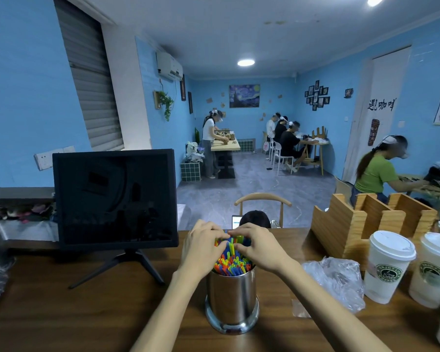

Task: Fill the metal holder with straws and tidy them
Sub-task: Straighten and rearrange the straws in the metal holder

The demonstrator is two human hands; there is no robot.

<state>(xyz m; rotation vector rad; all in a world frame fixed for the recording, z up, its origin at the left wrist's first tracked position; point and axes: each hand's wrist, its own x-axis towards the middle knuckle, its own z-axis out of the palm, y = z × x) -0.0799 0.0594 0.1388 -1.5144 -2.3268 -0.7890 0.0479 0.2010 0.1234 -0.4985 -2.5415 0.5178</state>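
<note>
Metal holder (231, 299) standing upright on the wooden counter (87, 313), right in the middle near the front edge, already packed with coloured straws (231, 265) sticking up out of the top. Both hands up at the straw tips: left hand (201, 246) cupped round the bundle from the left of the holder, right hand (261, 247) cupped from the right, fingers curled in and meeting over the top, so basically squeezing the bunch together from both sides. Probably done that way to gather the loose tips into one neat clump and level them off, looks like the tidying bit rather than filling. Can't tell if any single straw is being pinched, fingertips hidden behind the colours. Left of the holder, a dark monitor (114, 199) on its stand. Right of the holder, a crumpled clear plastic bag (335, 278), likely the straw wrapper, then two lidded paper cups (389, 265) and a wooden organiser (361, 222) behind them.
</note>
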